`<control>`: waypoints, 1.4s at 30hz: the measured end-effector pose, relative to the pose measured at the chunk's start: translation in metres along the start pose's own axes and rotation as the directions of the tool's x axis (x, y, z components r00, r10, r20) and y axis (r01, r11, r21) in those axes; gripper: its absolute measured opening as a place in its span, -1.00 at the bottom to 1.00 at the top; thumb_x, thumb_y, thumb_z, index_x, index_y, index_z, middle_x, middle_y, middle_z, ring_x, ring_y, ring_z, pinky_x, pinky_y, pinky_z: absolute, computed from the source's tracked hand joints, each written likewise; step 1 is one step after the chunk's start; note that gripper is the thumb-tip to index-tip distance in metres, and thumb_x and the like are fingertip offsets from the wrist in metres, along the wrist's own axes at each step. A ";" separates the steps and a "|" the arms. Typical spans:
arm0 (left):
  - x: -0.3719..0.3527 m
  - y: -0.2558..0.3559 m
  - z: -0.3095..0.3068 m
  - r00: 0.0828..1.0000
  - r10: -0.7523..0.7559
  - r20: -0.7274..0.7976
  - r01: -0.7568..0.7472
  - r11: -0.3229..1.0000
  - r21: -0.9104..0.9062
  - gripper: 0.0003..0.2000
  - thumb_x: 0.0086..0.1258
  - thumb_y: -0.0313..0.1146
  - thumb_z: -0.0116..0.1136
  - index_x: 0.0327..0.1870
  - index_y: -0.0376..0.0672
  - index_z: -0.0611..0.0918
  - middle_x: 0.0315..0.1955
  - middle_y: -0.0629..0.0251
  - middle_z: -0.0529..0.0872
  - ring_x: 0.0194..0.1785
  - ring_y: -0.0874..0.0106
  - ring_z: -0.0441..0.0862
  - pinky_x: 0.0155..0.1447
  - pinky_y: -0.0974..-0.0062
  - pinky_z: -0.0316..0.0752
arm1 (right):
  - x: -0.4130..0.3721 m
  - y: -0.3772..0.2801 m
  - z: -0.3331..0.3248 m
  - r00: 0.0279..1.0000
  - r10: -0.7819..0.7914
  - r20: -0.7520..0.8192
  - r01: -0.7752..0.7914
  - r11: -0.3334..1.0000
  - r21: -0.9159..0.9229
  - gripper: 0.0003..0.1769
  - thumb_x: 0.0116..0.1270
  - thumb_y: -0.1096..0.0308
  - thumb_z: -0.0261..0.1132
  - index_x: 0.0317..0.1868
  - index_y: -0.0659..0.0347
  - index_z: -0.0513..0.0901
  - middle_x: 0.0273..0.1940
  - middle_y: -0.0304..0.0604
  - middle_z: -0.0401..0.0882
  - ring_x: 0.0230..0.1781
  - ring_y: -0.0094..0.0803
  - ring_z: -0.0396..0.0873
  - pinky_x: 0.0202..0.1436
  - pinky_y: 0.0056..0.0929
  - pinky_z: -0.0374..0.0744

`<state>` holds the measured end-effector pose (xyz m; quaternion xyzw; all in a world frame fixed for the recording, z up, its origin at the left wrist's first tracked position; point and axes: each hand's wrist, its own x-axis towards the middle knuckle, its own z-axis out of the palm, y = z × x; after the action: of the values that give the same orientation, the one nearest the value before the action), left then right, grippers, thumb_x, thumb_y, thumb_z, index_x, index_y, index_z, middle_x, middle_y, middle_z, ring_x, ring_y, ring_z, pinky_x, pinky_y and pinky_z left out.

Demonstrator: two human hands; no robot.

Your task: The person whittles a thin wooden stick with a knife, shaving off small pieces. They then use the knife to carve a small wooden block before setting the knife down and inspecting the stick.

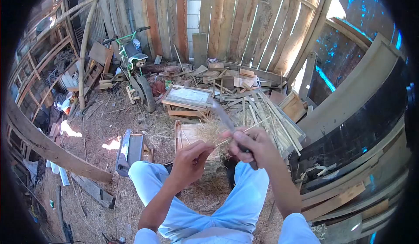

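My right hand (257, 147) is closed around the dark handle of a knife (224, 117), its blade pointing up and forward. A thin pale strip of wood or bamboo (258, 124) runs across from my left hand (190, 161) past the knife and beyond my right hand. The fingers of my left hand pinch its near end. Whether the blade touches the strip is hidden by my right fingers. A tangle of fine shavings (211, 133) lies just past my hands, above my knees.
A pile of cut strips (273, 119) lies to the right. Ahead stand a low wooden table (190, 95) and a small green bicycle (139, 87). A dark box-like stool (130, 150) is at my left knee. Wooden boards (345, 200) are stacked at right.
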<state>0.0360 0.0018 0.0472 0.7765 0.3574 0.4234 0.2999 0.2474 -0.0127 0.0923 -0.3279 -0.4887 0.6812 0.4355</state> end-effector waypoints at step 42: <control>-0.023 0.002 -0.019 0.960 0.189 -0.208 -0.100 0.921 0.375 -0.80 0.14 -0.63 0.17 -0.22 -0.17 0.61 -0.44 0.25 0.63 -0.46 0.29 0.61 -0.45 0.39 0.45 | 0.000 0.001 0.007 1.000 -0.022 0.000 0.022 1.000 0.022 -0.54 0.47 0.28 0.05 0.31 0.24 0.31 -0.52 -0.33 0.39 -0.70 -0.74 0.18 -0.70 -0.74 0.13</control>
<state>0.0115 -0.0143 0.0471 0.7858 0.4041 0.4622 0.0745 0.2413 -0.0150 0.0933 -0.3178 -0.4846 0.6817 0.4465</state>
